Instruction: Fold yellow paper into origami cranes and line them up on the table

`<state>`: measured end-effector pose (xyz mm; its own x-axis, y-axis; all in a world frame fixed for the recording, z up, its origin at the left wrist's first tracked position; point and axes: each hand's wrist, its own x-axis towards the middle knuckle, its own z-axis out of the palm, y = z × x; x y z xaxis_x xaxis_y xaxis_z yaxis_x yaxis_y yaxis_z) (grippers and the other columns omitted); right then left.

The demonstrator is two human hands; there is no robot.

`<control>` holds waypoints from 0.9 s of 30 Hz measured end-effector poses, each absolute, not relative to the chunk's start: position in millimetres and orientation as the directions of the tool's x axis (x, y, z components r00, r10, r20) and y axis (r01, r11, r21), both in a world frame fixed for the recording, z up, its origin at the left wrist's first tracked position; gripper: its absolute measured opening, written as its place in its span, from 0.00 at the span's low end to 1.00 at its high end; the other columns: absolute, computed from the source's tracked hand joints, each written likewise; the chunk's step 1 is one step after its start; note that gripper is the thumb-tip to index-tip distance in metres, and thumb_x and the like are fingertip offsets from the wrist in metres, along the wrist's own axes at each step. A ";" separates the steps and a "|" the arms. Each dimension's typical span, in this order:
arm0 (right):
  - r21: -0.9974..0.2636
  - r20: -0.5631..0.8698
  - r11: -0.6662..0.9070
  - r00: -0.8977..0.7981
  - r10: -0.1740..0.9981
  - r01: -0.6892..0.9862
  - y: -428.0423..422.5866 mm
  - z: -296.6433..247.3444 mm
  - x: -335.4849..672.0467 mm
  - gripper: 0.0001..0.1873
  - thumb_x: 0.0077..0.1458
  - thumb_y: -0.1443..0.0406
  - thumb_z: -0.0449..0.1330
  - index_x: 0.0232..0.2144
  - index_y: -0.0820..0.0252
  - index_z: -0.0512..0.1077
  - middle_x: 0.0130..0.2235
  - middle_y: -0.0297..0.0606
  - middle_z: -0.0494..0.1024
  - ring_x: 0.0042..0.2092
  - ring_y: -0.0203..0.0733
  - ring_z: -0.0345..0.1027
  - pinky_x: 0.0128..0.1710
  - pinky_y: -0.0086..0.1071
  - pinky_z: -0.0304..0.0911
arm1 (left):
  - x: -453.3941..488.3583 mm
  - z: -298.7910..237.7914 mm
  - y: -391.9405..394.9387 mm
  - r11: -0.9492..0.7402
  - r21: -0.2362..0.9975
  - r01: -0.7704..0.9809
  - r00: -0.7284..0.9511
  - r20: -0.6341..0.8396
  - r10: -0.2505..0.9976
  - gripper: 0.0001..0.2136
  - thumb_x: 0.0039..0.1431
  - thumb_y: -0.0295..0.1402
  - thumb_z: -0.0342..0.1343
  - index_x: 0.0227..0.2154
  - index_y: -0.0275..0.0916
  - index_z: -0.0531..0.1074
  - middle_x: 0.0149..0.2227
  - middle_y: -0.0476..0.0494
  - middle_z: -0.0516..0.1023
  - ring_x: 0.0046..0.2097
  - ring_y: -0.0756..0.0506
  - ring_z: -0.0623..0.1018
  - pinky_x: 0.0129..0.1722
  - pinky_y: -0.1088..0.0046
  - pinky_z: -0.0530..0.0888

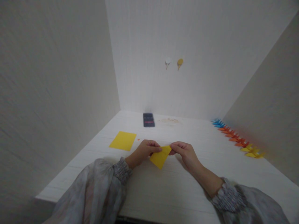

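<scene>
A yellow paper square (160, 157), partly folded at its top corner, is held just above the white table (163, 189). My left hand (143, 151) pinches its upper left edge, a ring showing on one finger. My right hand (185, 152) pinches the folded upper right corner. Both wrists wear grey sleeves with patterned cuffs.
A flat stack of yellow paper (123, 140) lies to the left. A row of folded paper shapes, blue (217, 123), orange (233, 136) and yellow (253, 152), runs along the right wall. A dark blurred object (149, 119) stands near the back wall. Two small hooks (174, 63) hang on the wall.
</scene>
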<state>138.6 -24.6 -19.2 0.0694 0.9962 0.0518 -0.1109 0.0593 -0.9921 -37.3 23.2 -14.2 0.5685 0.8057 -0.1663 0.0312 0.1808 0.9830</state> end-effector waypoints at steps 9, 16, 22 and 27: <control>-0.985 0.079 0.087 0.057 0.995 -0.150 -20.8 -19.0 143.6 0.13 0.46 0.57 0.56 0.22 0.61 0.73 0.24 0.39 0.76 0.25 0.37 0.68 0.29 0.32 0.64 | -38.0 -19.1 25.3 0.153 0.987 0.055 0.531 -0.158 0.832 0.10 0.37 0.35 0.59 0.23 0.32 0.70 0.22 0.48 0.72 0.23 0.52 0.68 0.25 0.76 0.61; -0.995 0.033 0.032 -0.017 0.999 -0.094 -22.8 -19.5 135.0 0.12 0.42 0.58 0.60 0.24 0.63 0.72 0.24 0.37 0.75 0.26 0.35 0.67 0.30 0.30 0.63 | -38.0 -18.5 25.9 0.154 0.987 0.046 0.553 -0.153 0.819 0.12 0.38 0.35 0.59 0.24 0.32 0.69 0.23 0.47 0.72 0.24 0.52 0.69 0.26 0.75 0.62; -0.997 0.031 0.029 -0.013 0.999 -0.073 -25.1 -18.6 128.9 0.08 0.40 0.61 0.61 0.21 0.61 0.72 0.21 0.34 0.74 0.24 0.32 0.66 0.27 0.27 0.62 | -36.2 -22.0 26.4 0.150 0.987 0.055 0.605 -0.153 0.781 0.13 0.37 0.37 0.60 0.25 0.33 0.69 0.25 0.47 0.73 0.25 0.52 0.70 0.25 0.76 0.63; -0.998 0.044 0.042 -0.033 0.999 -0.038 -25.4 -18.1 129.0 0.08 0.40 0.61 0.60 0.22 0.60 0.73 0.22 0.34 0.74 0.24 0.33 0.66 0.26 0.28 0.63 | -34.6 -19.3 24.0 0.168 0.986 -0.013 0.625 -0.123 0.771 0.13 0.38 0.37 0.60 0.27 0.34 0.69 0.28 0.46 0.74 0.28 0.51 0.71 0.29 0.74 0.65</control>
